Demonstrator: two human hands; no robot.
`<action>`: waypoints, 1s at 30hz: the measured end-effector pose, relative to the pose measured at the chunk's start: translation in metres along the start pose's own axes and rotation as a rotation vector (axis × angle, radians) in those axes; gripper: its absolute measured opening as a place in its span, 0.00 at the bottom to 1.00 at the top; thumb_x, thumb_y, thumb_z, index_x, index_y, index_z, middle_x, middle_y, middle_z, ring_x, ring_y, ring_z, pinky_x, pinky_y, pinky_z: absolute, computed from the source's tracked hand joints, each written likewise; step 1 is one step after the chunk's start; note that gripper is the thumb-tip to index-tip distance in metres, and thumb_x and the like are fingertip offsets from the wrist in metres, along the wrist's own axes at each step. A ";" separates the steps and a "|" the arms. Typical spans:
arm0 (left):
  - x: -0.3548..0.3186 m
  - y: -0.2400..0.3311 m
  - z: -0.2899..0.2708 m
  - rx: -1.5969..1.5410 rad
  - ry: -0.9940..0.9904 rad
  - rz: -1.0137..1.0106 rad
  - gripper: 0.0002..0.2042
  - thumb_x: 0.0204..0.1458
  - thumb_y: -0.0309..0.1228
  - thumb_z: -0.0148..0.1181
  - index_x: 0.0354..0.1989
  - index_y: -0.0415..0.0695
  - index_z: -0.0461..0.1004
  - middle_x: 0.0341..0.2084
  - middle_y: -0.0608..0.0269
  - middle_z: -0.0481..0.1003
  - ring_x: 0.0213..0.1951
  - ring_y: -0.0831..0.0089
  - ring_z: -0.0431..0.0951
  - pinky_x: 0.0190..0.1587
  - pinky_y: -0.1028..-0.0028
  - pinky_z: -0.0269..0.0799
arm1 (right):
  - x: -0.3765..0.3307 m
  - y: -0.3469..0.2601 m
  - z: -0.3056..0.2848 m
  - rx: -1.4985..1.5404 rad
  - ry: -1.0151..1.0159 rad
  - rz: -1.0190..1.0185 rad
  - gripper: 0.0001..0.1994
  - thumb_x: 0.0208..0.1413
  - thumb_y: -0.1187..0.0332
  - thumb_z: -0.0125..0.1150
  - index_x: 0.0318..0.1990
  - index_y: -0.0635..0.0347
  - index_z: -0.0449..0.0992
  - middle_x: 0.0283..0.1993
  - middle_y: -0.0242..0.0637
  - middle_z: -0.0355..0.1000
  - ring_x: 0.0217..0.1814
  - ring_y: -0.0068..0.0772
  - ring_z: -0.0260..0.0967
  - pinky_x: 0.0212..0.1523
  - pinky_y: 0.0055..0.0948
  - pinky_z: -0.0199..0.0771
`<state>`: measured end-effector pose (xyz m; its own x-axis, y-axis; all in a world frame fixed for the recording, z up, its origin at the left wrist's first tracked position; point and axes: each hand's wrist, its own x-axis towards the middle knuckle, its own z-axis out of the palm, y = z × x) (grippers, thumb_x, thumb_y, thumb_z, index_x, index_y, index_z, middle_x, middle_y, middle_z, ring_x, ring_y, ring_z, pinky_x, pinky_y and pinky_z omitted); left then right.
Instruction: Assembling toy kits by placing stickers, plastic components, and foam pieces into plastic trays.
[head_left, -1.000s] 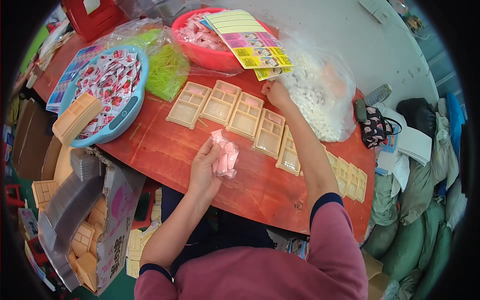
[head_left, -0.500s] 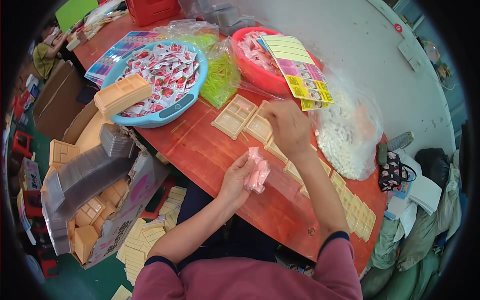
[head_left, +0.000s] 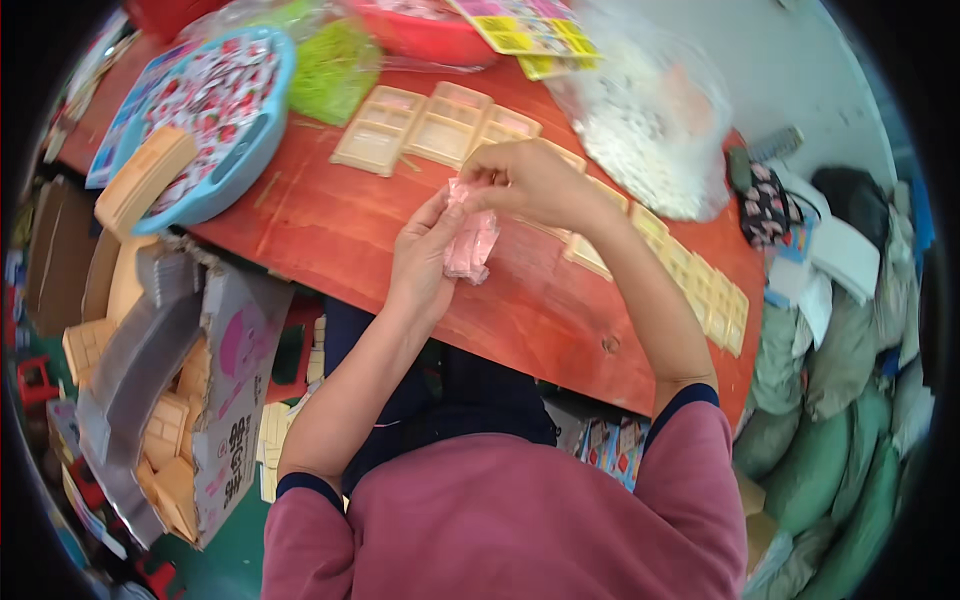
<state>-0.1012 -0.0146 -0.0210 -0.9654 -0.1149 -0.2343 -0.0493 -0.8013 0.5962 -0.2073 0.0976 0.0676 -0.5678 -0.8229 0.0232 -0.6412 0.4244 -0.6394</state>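
We record, at the lower edge of the frame, one maroon shirt (head_left: 540,520). Lower left: one torn carton (head_left: 240,390), holding beige trays and clear grey plastic pieces. Centre: one bunch of pink packets (head_left: 470,250), above the red table (head_left: 330,240), lying against the fingers of the left hand (head_left: 422,250) and reaching right of and below its fingertips. The left hand is closed on the bunch, thumb and fingers pinching its left side. The right hand (head_left: 530,185), palm down, comes in from the right with fingers bent inward, the tips at the bunch's upper end; blur leaves us unable to tell whether they grip a packet.

Behind the hands we count one row of compartmented trays (head_left: 372,135), running from upper centre down to the right side, partly covered by the right hand and forearm; pink shows in upper compartments at its left end.

Upper left: one blue basin (head_left: 245,180) of printed sachets, a tray stack (head_left: 145,185) resting across its rim; beside it, one bag of green shreds (head_left: 335,75). Top centre: one red basin (head_left: 450,50), printed sheets (head_left: 510,35) overlapping its right side. Upper right: one clear bag of white pieces (head_left: 650,145).
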 end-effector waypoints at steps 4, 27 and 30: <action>-0.012 -0.016 0.027 0.053 -0.102 -0.138 0.15 0.55 0.34 0.51 0.49 0.43 0.65 0.30 0.57 0.74 0.24 0.70 0.76 0.16 0.75 0.70 | -0.055 0.016 0.007 0.130 0.143 0.136 0.07 0.47 0.72 0.59 0.33 0.64 0.74 0.22 0.32 0.70 0.25 0.18 0.65 0.27 0.21 0.65; 0.009 -0.074 0.074 -0.051 -0.046 -0.253 0.14 0.53 0.28 0.52 0.48 0.42 0.64 0.41 0.64 0.71 0.41 0.67 0.74 0.35 0.71 0.76 | -0.154 0.081 -0.011 0.466 0.586 0.587 0.08 0.49 0.67 0.60 0.31 0.62 0.71 0.24 0.31 0.71 0.20 0.18 0.67 0.18 0.18 0.64; 0.015 -0.085 0.077 -0.051 -0.088 -0.230 0.15 0.54 0.30 0.51 0.50 0.42 0.63 0.44 0.63 0.70 0.44 0.66 0.73 0.39 0.70 0.75 | -0.169 0.037 0.006 0.722 0.323 0.653 0.06 0.50 0.70 0.59 0.32 0.60 0.69 0.25 0.29 0.70 0.21 0.16 0.66 0.18 0.15 0.63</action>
<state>-0.1308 0.0971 -0.0162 -0.9490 0.1236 -0.2900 -0.2592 -0.8296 0.4946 -0.1323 0.2504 0.0354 -0.8752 -0.3259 -0.3576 0.2460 0.3366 -0.9089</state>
